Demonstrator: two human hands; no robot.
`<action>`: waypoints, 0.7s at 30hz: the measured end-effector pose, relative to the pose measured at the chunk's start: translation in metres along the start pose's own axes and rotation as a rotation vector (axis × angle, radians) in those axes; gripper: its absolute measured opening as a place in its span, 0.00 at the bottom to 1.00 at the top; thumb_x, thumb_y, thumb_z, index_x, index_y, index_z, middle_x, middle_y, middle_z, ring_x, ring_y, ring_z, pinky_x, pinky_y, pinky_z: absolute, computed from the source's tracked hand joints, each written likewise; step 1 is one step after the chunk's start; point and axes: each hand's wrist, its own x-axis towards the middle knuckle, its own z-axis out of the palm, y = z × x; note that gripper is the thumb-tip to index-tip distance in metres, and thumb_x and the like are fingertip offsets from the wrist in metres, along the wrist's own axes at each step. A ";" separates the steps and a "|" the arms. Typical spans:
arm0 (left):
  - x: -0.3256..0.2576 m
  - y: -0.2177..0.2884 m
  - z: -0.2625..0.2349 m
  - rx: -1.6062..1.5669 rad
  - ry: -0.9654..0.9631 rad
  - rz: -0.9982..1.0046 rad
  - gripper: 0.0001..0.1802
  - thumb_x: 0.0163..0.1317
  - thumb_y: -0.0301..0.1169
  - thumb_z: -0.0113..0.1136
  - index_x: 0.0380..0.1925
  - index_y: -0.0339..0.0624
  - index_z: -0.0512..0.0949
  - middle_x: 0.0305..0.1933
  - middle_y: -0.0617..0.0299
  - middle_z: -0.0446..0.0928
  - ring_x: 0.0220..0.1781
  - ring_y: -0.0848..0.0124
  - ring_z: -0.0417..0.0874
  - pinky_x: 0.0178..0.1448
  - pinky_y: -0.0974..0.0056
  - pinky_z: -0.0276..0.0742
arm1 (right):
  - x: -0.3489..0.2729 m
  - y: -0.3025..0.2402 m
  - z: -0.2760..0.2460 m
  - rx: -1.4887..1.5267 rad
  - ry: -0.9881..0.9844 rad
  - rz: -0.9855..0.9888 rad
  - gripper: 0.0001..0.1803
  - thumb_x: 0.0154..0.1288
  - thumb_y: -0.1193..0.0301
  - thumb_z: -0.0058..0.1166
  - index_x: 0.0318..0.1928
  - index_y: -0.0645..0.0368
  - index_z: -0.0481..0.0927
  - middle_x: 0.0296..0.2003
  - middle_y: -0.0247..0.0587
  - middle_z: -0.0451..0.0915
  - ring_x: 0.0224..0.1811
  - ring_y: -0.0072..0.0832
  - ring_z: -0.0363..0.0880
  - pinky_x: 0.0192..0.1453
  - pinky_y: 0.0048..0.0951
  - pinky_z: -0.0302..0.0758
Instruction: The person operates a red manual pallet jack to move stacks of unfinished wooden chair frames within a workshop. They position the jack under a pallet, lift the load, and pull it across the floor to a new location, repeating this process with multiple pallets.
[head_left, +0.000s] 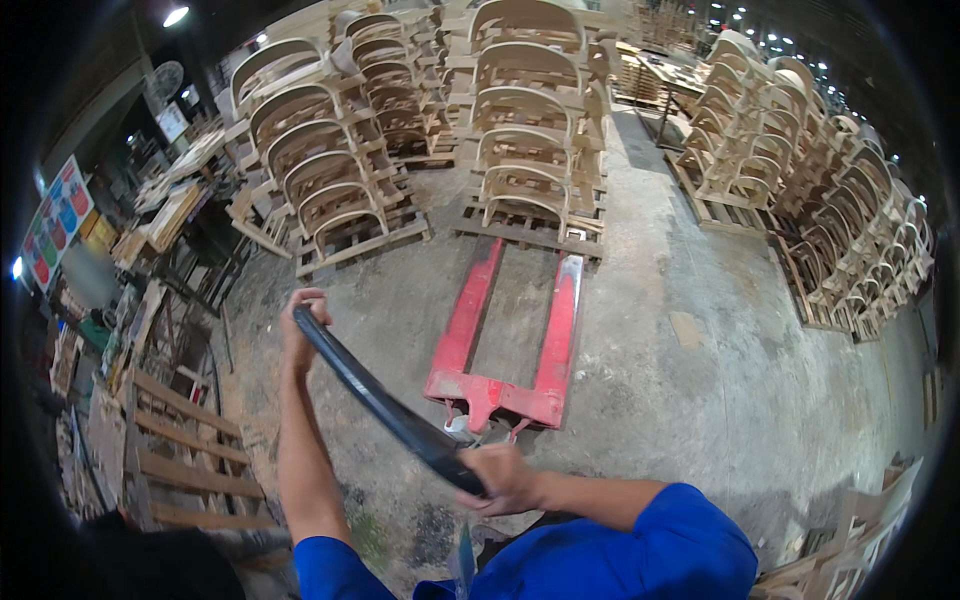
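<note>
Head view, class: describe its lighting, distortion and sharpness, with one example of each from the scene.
Head view: small ceiling lamps glare white against a dark roof; fisheye bending bows the stacked wooden frames and blackens the corners; the polished right fork of the red pallet jack catches a sheen; the left hand and right hand on the black handle look slightly soft.

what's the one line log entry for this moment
left hand: shut on handle | right hand: shut on handle | pallet jack: forks under stacked chair frames
</note>
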 end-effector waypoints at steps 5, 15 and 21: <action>0.020 -0.010 0.055 0.036 0.107 0.241 0.09 0.65 0.21 0.58 0.44 0.41 0.80 0.30 0.67 0.77 0.32 0.75 0.80 0.38 0.70 0.73 | 0.001 0.030 -0.068 -0.399 0.331 0.108 0.24 0.52 0.70 0.67 0.50 0.60 0.77 0.32 0.49 0.81 0.31 0.47 0.84 0.36 0.43 0.80; 0.057 0.009 0.135 0.259 0.073 0.280 0.09 0.65 0.19 0.60 0.43 0.39 0.79 0.32 0.63 0.78 0.31 0.72 0.80 0.40 0.67 0.75 | 0.064 0.190 -0.157 -0.518 0.878 0.580 0.20 0.55 0.77 0.65 0.49 0.53 0.76 0.31 0.52 0.84 0.36 0.54 0.87 0.39 0.48 0.80; 0.105 0.012 0.184 0.245 -0.003 0.228 0.05 0.68 0.22 0.60 0.42 0.41 0.77 0.27 0.65 0.76 0.29 0.73 0.78 0.36 0.65 0.73 | 0.100 0.248 -0.198 -0.466 0.966 0.790 0.18 0.59 0.72 0.65 0.50 0.51 0.78 0.36 0.53 0.86 0.44 0.55 0.87 0.48 0.51 0.79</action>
